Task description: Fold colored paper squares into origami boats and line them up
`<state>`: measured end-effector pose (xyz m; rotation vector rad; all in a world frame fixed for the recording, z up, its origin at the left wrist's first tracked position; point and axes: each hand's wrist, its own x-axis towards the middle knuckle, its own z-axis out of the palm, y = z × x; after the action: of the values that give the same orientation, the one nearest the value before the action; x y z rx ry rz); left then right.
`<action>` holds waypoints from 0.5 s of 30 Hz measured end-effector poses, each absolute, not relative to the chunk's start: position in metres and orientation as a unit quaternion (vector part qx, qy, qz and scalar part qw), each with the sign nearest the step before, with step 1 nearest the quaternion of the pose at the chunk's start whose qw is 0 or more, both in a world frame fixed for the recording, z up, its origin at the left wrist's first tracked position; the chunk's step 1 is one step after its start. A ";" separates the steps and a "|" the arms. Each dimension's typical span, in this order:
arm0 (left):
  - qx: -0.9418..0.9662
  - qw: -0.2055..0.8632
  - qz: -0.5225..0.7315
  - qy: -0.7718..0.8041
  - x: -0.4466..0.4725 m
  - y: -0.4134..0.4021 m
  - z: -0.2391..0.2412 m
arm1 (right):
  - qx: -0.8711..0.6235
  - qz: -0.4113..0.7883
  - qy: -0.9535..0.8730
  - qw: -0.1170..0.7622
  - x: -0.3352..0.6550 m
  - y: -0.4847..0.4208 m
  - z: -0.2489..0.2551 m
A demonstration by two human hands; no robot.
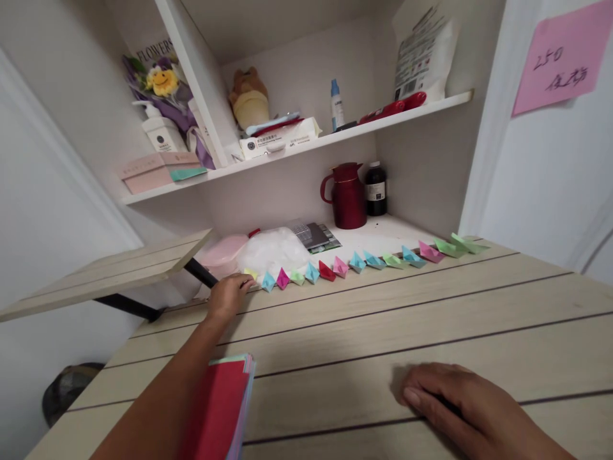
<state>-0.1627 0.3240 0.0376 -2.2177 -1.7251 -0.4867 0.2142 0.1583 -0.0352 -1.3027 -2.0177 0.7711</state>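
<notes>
My left hand (228,295) reaches to the far edge of the wooden table (383,338), its fingers closed on a small yellow-green paper boat (249,274) at the left end of a row. That row of several folded paper boats (357,262) in blue, pink, red and green runs along the table's back edge. My right hand (450,399) rests palm-down on the table near me, fingers loosely curled, holding nothing I can see. A stack of coloured paper sheets (225,402), red on top, lies under my left forearm.
Behind the table is a white shelf unit with a dark red jug (347,195), a dark bottle (376,188), a plastic bag (272,250) and a pink lidded box (221,251). A second wooden board (110,271) juts out at left. A pink note (562,57) hangs on the wall.
</notes>
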 end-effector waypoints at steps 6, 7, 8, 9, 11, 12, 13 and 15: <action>-0.797 0.184 -0.139 -0.559 -0.168 0.328 0.035 | -0.497 0.286 -0.771 0.276 0.216 0.158 -0.038; -0.796 0.193 -0.140 -0.556 -0.170 0.328 0.035 | -0.497 0.284 -0.773 0.272 0.217 0.159 -0.039; -0.796 0.202 -0.141 -0.553 -0.172 0.328 0.036 | -0.498 0.281 -0.775 0.269 0.217 0.159 -0.039; -0.795 0.210 -0.142 -0.551 -0.174 0.328 0.035 | -0.498 0.278 -0.777 0.267 0.217 0.159 -0.039; -0.796 0.223 -0.142 -0.545 -0.178 0.328 0.035 | -0.498 0.272 -0.779 0.266 0.217 0.160 -0.039; -0.798 0.227 -0.140 -0.541 -0.179 0.328 0.034 | -0.498 0.270 -0.780 0.266 0.217 0.160 -0.039; -0.800 0.230 -0.136 -0.537 -0.179 0.329 0.033 | -0.498 0.268 -0.780 0.268 0.216 0.160 -0.039; -0.808 0.230 -0.126 -0.528 -0.179 0.330 0.031 | -0.499 0.263 -0.780 0.271 0.216 0.160 -0.038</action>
<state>-0.1791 0.3305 0.0308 -2.2219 -1.4518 -0.3455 0.2158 0.1605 -0.0381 -1.3447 -2.1002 0.7078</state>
